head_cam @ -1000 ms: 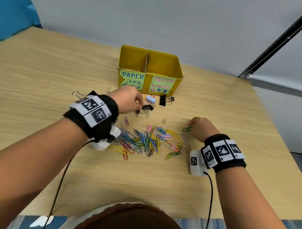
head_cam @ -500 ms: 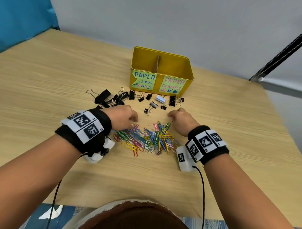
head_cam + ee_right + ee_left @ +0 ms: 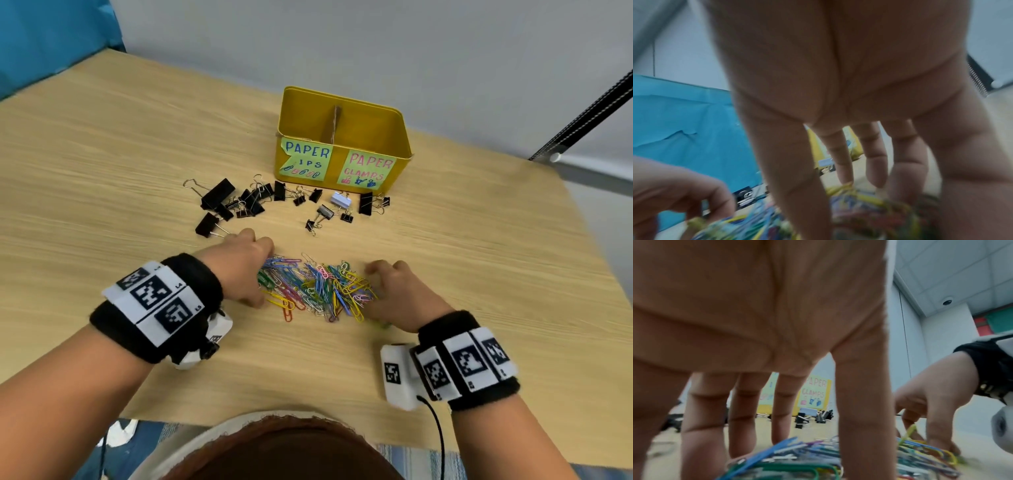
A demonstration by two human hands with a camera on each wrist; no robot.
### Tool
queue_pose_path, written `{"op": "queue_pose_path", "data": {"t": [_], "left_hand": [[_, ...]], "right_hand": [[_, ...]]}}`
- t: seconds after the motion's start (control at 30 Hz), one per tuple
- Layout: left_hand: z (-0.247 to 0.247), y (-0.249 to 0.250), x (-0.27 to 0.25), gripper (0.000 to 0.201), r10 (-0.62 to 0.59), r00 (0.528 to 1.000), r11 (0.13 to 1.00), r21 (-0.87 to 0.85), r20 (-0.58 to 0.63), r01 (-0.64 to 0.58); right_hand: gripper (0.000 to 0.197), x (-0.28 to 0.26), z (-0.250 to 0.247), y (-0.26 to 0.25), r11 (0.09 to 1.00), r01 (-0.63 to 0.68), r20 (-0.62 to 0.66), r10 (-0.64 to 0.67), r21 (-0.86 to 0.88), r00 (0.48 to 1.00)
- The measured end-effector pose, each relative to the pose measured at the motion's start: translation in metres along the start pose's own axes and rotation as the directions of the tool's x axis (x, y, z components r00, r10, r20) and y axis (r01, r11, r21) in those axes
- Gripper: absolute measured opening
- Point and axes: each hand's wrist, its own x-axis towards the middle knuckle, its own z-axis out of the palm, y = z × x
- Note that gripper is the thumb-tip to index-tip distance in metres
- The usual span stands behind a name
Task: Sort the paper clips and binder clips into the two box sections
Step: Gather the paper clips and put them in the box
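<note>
On wooden table (image 3: 102,171), both hands' straight fingers flank paper clips (image 3: 315,287), gripping nothing.

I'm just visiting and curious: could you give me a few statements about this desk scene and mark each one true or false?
1. The yellow metal box has a divider splitting it into two sections. True.
2. The black binder clips lie inside the box. False: they lie on the wooden table in front of it.
3. The left hand and right hand sit at opposite sides of the pile of coloured paper clips. True.
4. The right label reads "PAPER CLAMPS". True.
5. One hand is lifting a binder clip. False: both hands are at the paper clips.
</note>
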Motion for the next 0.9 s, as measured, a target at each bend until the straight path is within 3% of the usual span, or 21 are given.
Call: {"op": "queue_pose_path", "data": {"t": [0.13, 0.27, 0.37, 0.5, 0.63, 0.73, 0.9], "left_hand": [[0.003, 0.016, 0.003, 0.075, 0.054, 0.998, 0.997, -0.05, 0.02, -0.053], [-0.001, 0.018, 0.003, 0.087, 0.064, 0.998, 0.992, -0.108, 0.01, -0.063], [-0.001, 0.03, 0.008, 0.092, 0.086, 0.996, 0.995, -0.044, 0.02, -0.085], [0.002, 0.045, 0.02, 0.076, 0.123, 0.992, 0.991, 0.059, -0.019, -0.121], [0.002, 0.043, 0.027, 0.038, 0.159, 0.986, 0.987, -0.015, -0.055, -0.16], [-0.001, 0.035, 0.033, 0.024, 0.133, 0.989, 0.971, -0.194, -0.06, -0.143], [-0.011, 0.014, 0.04, 0.02, 0.091, 0.996, 0.816, -0.574, 0.005, -0.071]], "right_hand": [[0.066, 0.004, 0.01, -0.015, 0.988, 0.149, -0.008, -0.149, 0.036, 0.989], [0.087, 0.002, 0.0, -0.018, 0.988, 0.135, -0.001, -0.136, 0.079, 0.991], [0.095, 0.007, 0.002, -0.03, 0.992, 0.125, 0.019, -0.125, 0.001, 0.992], [0.072, 0.019, 0.005, -0.043, 0.985, 0.17, -0.027, -0.171, -0.017, 0.985], [0.047, 0.026, -0.001, -0.037, 0.977, 0.215, -0.077, -0.214, 0.0, 0.974], [0.039, 0.031, -0.009, -0.029, 0.968, 0.176, -0.083, -0.164, 0.181, 0.983], [0.016, 0.036, -0.024, -0.013, 0.829, 0.124, 0.023, -0.163, 0.545, 0.986]]}}
